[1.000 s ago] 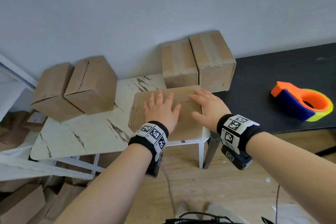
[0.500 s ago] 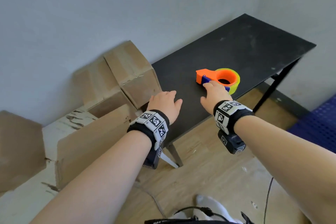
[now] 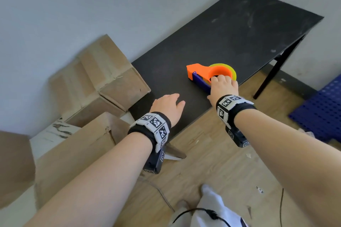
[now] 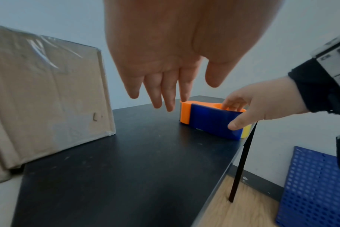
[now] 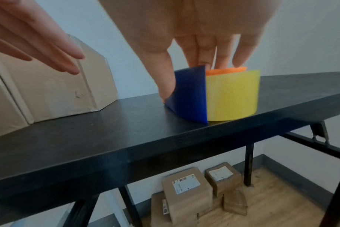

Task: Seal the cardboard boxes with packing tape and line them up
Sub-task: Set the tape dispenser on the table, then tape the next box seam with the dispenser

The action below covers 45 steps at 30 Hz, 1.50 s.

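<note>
Tape dispenser (image 3: 209,75) sits near the front edge of the black table (image 3: 239,29), orange frame, blue guard, yellow roll. Your right hand (image 3: 222,86) is on it: fingers dipped into the orange core, thumb pressed against the blue side (a closing grip). Your left hand (image 3: 168,106) hovers over the table, fingers straight and loosely together, holding nothing. Two taped cardboard boxes (image 3: 103,77) stand at the table's left end; an unsealed box (image 3: 73,151) lies nearer you.

Under the right hand's fingers (image 3: 221,80), the tape dispenser (image 3: 201,73) is orange and blue, its roll yellow — on a black table (image 3: 239,29); 2 brown boxes (image 3: 103,79) beyond the left fingertips.
</note>
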Each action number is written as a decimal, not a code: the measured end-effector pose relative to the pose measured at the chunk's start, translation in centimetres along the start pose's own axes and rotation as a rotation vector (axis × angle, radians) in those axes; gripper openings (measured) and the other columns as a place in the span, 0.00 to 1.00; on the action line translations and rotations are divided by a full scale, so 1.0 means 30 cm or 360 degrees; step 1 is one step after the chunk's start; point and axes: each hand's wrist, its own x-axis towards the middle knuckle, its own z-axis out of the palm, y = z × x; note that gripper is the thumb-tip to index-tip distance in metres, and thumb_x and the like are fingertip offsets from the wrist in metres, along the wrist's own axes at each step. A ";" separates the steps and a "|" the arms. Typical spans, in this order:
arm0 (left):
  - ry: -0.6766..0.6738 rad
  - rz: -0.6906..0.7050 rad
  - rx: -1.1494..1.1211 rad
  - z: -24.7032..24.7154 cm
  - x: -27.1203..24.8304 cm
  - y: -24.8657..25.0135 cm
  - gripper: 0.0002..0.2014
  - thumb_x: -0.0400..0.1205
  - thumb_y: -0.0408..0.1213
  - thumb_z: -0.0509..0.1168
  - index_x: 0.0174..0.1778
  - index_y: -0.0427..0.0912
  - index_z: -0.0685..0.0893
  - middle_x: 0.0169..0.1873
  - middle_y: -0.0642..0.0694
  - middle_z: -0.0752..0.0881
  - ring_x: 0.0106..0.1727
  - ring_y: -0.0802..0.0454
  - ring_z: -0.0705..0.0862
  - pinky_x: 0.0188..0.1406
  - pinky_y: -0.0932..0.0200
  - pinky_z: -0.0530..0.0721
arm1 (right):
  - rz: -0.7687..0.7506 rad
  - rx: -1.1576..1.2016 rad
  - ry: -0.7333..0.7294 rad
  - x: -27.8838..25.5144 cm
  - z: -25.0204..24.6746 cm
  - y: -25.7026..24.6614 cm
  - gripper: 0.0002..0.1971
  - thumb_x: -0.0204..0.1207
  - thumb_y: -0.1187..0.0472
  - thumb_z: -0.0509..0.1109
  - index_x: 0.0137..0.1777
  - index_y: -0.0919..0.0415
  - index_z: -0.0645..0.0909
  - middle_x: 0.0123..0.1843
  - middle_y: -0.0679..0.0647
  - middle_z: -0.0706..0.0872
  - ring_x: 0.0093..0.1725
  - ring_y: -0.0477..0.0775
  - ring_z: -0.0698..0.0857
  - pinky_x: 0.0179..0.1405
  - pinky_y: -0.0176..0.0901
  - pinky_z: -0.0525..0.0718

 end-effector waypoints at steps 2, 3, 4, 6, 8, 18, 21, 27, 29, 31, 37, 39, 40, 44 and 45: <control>0.0012 -0.0029 -0.0023 -0.003 -0.007 -0.018 0.24 0.87 0.49 0.53 0.78 0.46 0.67 0.76 0.45 0.72 0.75 0.45 0.71 0.76 0.44 0.68 | 0.0070 0.0019 -0.0122 -0.009 0.015 -0.020 0.19 0.77 0.56 0.69 0.66 0.60 0.74 0.65 0.57 0.78 0.68 0.60 0.74 0.74 0.59 0.61; 0.0020 -0.0039 -0.0036 -0.006 -0.013 -0.028 0.24 0.87 0.49 0.53 0.78 0.46 0.67 0.76 0.45 0.72 0.75 0.45 0.71 0.76 0.44 0.68 | 0.0100 0.0062 -0.0148 -0.016 0.022 -0.030 0.16 0.78 0.58 0.68 0.64 0.60 0.75 0.63 0.57 0.80 0.66 0.61 0.76 0.76 0.61 0.58; 0.0032 -0.0048 -0.0050 -0.010 -0.019 -0.036 0.24 0.87 0.49 0.53 0.78 0.46 0.67 0.76 0.45 0.72 0.75 0.45 0.71 0.76 0.44 0.68 | 0.0118 0.0100 -0.0152 -0.024 0.024 -0.041 0.13 0.79 0.60 0.66 0.62 0.60 0.76 0.61 0.57 0.81 0.64 0.61 0.78 0.76 0.62 0.57; 0.0076 -0.0071 -0.0086 -0.018 -0.033 -0.057 0.24 0.87 0.48 0.54 0.79 0.46 0.66 0.76 0.45 0.71 0.76 0.45 0.70 0.75 0.45 0.69 | 0.0114 0.0157 -0.0134 -0.042 0.017 -0.070 0.10 0.80 0.60 0.64 0.60 0.60 0.76 0.57 0.57 0.82 0.61 0.60 0.80 0.75 0.60 0.57; 0.0136 -0.0089 -0.0141 -0.033 -0.050 -0.077 0.25 0.87 0.47 0.54 0.80 0.45 0.64 0.76 0.44 0.70 0.76 0.44 0.70 0.75 0.47 0.69 | 0.0089 0.0238 -0.0103 -0.068 -0.013 -0.109 0.09 0.81 0.55 0.62 0.57 0.58 0.75 0.53 0.55 0.83 0.57 0.60 0.81 0.72 0.57 0.60; 0.0634 -0.0228 -0.0877 -0.205 -0.176 -0.274 0.24 0.88 0.40 0.51 0.81 0.38 0.61 0.77 0.38 0.68 0.77 0.42 0.67 0.74 0.54 0.63 | -0.0143 0.0894 0.0131 -0.300 -0.267 -0.346 0.08 0.79 0.53 0.59 0.47 0.57 0.76 0.37 0.49 0.77 0.43 0.56 0.76 0.61 0.50 0.70; 0.0688 -0.0343 -0.1239 -0.246 -0.250 -0.378 0.19 0.88 0.41 0.49 0.72 0.41 0.72 0.72 0.36 0.74 0.72 0.39 0.73 0.73 0.50 0.69 | -0.0282 0.0941 0.0134 -0.371 -0.293 -0.441 0.12 0.77 0.49 0.62 0.35 0.54 0.75 0.32 0.48 0.76 0.44 0.57 0.79 0.53 0.49 0.75; 0.0524 -0.0421 -0.1874 -0.266 -0.460 -0.624 0.10 0.88 0.45 0.53 0.52 0.44 0.75 0.53 0.38 0.82 0.55 0.40 0.83 0.57 0.45 0.84 | -0.0526 0.1018 0.0127 -0.510 -0.294 -0.659 0.22 0.75 0.45 0.66 0.33 0.66 0.77 0.31 0.56 0.79 0.32 0.52 0.76 0.31 0.43 0.71; 0.0446 -0.0384 -0.2099 -0.249 -0.527 -0.698 0.10 0.87 0.39 0.56 0.61 0.42 0.77 0.51 0.41 0.84 0.51 0.42 0.86 0.51 0.48 0.84 | -0.0559 0.1072 0.0094 -0.548 -0.293 -0.718 0.23 0.76 0.48 0.66 0.25 0.60 0.69 0.25 0.52 0.72 0.27 0.49 0.71 0.27 0.41 0.68; 0.0420 -0.0335 -0.2208 -0.232 -0.591 -0.762 0.12 0.87 0.35 0.56 0.64 0.41 0.77 0.51 0.42 0.85 0.46 0.47 0.87 0.48 0.54 0.82 | -0.0581 0.1099 0.0066 -0.577 -0.288 -0.771 0.23 0.76 0.49 0.67 0.24 0.58 0.67 0.24 0.51 0.70 0.27 0.48 0.70 0.26 0.41 0.66; 0.0513 -0.0349 -0.2217 -0.178 -0.712 -0.924 0.09 0.86 0.29 0.57 0.58 0.41 0.78 0.42 0.47 0.87 0.43 0.56 0.86 0.46 0.62 0.80 | -0.0735 0.1055 -0.0111 -0.632 -0.260 -0.916 0.20 0.74 0.47 0.69 0.28 0.61 0.76 0.28 0.53 0.79 0.32 0.52 0.77 0.29 0.41 0.71; 0.0550 -0.0427 -0.2289 -0.166 -0.739 -0.960 0.06 0.86 0.30 0.58 0.54 0.41 0.79 0.40 0.47 0.87 0.40 0.57 0.86 0.42 0.63 0.82 | -0.0780 0.1000 -0.0131 -0.650 -0.251 -0.953 0.20 0.72 0.44 0.71 0.29 0.58 0.75 0.29 0.51 0.80 0.32 0.49 0.77 0.28 0.39 0.71; 0.0569 -0.0461 -0.2300 -0.158 -0.748 -0.977 0.05 0.85 0.31 0.59 0.51 0.42 0.80 0.39 0.48 0.87 0.38 0.58 0.87 0.39 0.64 0.83 | -0.0804 0.0943 -0.0144 -0.657 -0.245 -0.968 0.21 0.70 0.41 0.72 0.30 0.57 0.76 0.30 0.50 0.81 0.32 0.48 0.78 0.28 0.38 0.71; 0.0654 -0.0567 -0.2154 -0.131 -0.761 -1.029 0.05 0.84 0.33 0.61 0.46 0.44 0.82 0.31 0.50 0.87 0.27 0.62 0.86 0.35 0.64 0.80 | -0.0941 0.0694 -0.0161 -0.680 -0.232 -1.003 0.22 0.65 0.36 0.74 0.32 0.55 0.77 0.32 0.50 0.82 0.34 0.50 0.81 0.30 0.39 0.74; 0.0674 -0.0594 -0.2115 -0.127 -0.765 -1.039 0.05 0.84 0.33 0.62 0.45 0.43 0.83 0.29 0.50 0.86 0.24 0.63 0.85 0.36 0.64 0.79 | -0.0980 0.0654 -0.0151 -0.686 -0.232 -1.010 0.22 0.65 0.36 0.74 0.31 0.55 0.77 0.31 0.49 0.82 0.33 0.49 0.80 0.29 0.39 0.73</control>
